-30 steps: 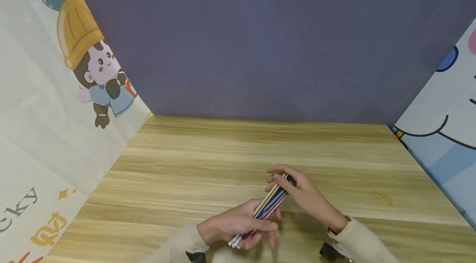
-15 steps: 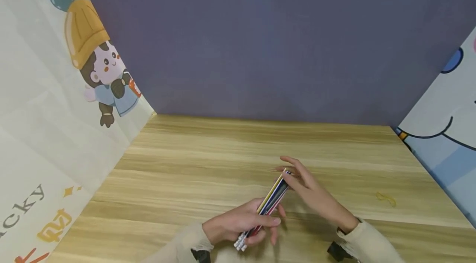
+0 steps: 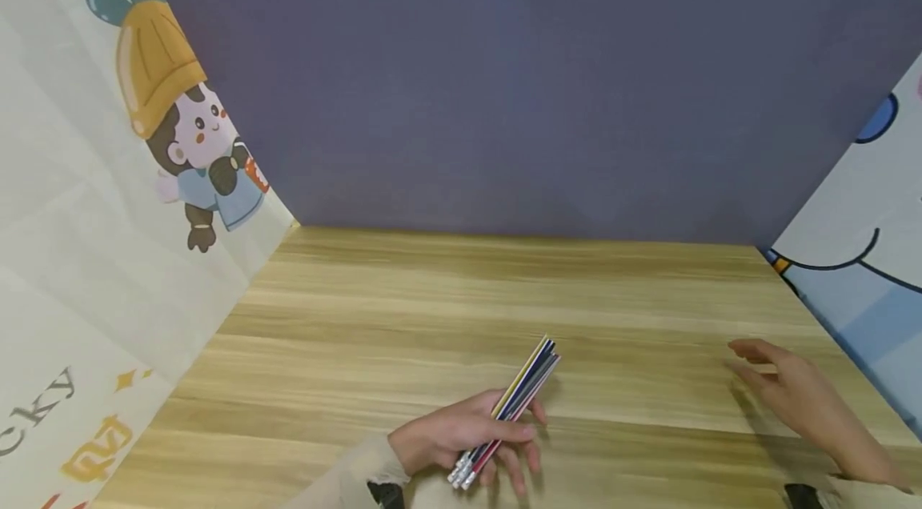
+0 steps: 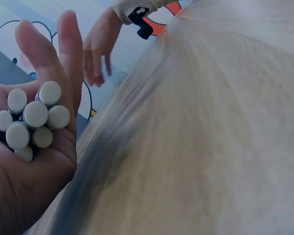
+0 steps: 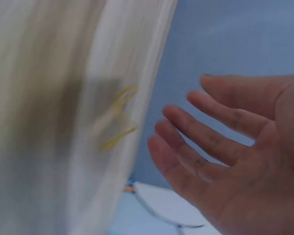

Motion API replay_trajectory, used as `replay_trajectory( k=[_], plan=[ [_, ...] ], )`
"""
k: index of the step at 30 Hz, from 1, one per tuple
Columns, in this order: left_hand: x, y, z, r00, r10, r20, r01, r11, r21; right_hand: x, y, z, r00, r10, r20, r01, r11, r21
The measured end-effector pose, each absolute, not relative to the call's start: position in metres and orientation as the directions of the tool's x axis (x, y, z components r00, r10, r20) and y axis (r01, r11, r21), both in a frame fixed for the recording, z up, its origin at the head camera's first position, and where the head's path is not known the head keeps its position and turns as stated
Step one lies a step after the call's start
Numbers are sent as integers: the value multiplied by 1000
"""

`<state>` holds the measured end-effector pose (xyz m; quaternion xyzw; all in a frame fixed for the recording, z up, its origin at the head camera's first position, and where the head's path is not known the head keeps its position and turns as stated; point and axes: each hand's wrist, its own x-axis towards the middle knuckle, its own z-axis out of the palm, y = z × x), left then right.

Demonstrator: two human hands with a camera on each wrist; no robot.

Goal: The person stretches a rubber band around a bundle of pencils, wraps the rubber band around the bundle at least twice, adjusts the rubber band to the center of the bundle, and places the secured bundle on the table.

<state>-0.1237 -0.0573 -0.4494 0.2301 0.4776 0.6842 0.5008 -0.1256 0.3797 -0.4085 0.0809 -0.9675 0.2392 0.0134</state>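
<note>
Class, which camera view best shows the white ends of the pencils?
The left wrist view: the white ends face that camera, large and round. The head view shows them small, poking from the left hand; the right wrist view shows none.

The head view looks forward and down over the tabletop [image 3: 461, 293], shared by both closer wrist views.

The tabletop [image 3: 634, 389] is leaving room between my left hand [image 3: 468, 429] and right hand [image 3: 795, 397]; a dark wall [image 3: 519, 93] is blocking the back.

tabletop booth [image 3: 504, 93], cartoon-printed side panels [image 3: 65, 173]
</note>
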Motion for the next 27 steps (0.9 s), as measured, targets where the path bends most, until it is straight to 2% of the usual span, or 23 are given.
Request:
replay_trajectory(
  k=[7, 12, 14, 17, 23, 25, 27],
  plan=[
    [-124, -61, -452, -369, 914, -170, -467, -24, 884, -128, 404, -432, -980, -199, -10, -176, 889, -424],
    [-125, -60, -453, -355, 917, -185, -474, -6, 881, -127, 409, -433, -987, -133, -87, -87, 910, -406],
    [-125, -59, -453, -353, 916, -188, -474, -2, 880, -126, 409, -431, -992, -100, -80, -60, 914, -402],
    [-125, -58, -454, -352, 916, -190, -471, 2, 882, -124, 405, -429, -997, -49, -61, -17, 899, -438],
    [-125, -58, -455, -343, 919, -195, -477, 9, 879, -120, 396, -425, -997, 43, 62, 7, 877, -480],
    [-125, -58, -456, -341, 920, -195, -480, 9, 877, -119, 393, -424, -993, 83, 88, 23, 841, -541],
    [-126, -58, -457, -340, 920, -196, -481, 9, 877, -118, 391, -422, -990, 125, 70, 50, 759, -649]
  ],
)
